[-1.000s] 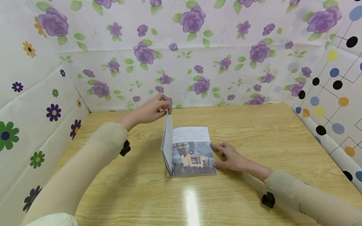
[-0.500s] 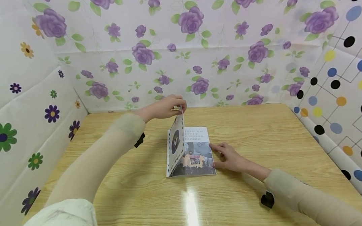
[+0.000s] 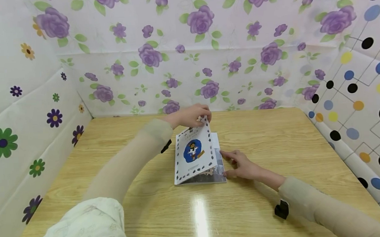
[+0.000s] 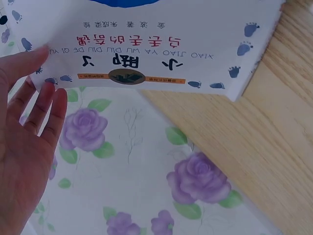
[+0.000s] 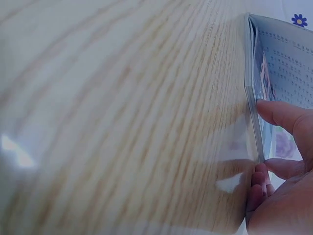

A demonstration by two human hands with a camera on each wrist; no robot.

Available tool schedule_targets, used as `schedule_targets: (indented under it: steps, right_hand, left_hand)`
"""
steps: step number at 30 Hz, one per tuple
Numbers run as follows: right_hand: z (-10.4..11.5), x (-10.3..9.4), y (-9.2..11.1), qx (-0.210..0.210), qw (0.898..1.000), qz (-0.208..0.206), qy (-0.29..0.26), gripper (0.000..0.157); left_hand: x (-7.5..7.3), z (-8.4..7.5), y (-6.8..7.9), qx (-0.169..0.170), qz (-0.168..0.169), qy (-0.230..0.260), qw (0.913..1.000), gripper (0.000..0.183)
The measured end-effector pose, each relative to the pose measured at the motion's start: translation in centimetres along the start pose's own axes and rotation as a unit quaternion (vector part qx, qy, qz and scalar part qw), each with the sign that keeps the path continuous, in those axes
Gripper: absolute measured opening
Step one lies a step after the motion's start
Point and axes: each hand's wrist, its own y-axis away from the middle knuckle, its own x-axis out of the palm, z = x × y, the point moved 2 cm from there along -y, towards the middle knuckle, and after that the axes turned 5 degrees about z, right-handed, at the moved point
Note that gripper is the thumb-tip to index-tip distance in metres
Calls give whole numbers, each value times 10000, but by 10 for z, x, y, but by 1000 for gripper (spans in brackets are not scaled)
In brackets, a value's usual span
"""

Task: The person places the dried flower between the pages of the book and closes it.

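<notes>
A thin picture book (image 3: 192, 164) lies on the wooden table, its front cover (image 4: 161, 63) tilted up over the inside page. The cover is white, with a border of small blue footprints and a blue round picture. My left hand (image 3: 191, 115) pinches the cover's far right corner between thumb and fingers. On the inside page, a strip of grey-blue picture shows at the right. My right hand (image 3: 243, 166) rests beside the book, thumb and forefinger spread and touching its right edge. In the right wrist view, the other fingers (image 5: 259, 183) bend in near the tabletop.
The light wooden table (image 3: 143, 212) spreads around the book. Behind it hangs a cloth (image 3: 225, 49) with purple roses. Flowered cloth (image 3: 24, 115) stands at the left, dotted cloth (image 3: 354, 90) at the right. Each forearm wears a small black device (image 3: 281, 210).
My left hand has carried the upright cover and pages rightward and down, so the front cover now faces up over most of the page. The right hand has stayed at the book's edge.
</notes>
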Motion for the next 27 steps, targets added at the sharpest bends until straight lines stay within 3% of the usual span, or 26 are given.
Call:
schedule_targets:
  steps: [12,27]
  right_hand:
    - [-2,1,3,24,10000,-83,-47,83]
    - [-1,1,1,334,9993,-55,124,81]
  left_hand:
    - [31,-3,-33,-232,622,-81,9978,26]
    - [67,-1,-47,-507,695,-112,9962,30]
